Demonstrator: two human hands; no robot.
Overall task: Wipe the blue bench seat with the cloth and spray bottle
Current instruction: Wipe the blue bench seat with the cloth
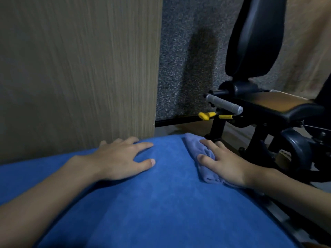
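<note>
The blue bench seat (161, 194) fills the lower half of the head view, its far end rounded. My left hand (121, 156) lies flat on the seat near its far left edge, fingers spread, holding nothing. My right hand (223, 163) presses down on a bunched light-blue cloth (198, 151) at the seat's far right edge, fingers curled over it. No spray bottle is in view.
A wood-grain panel (80, 68) stands upright just past the seat on the left. A black exercise machine (268, 111) with a grey handle (223, 103) and yellow levers (206, 115) stands close on the right. Grey carpeted wall (188, 59) lies behind.
</note>
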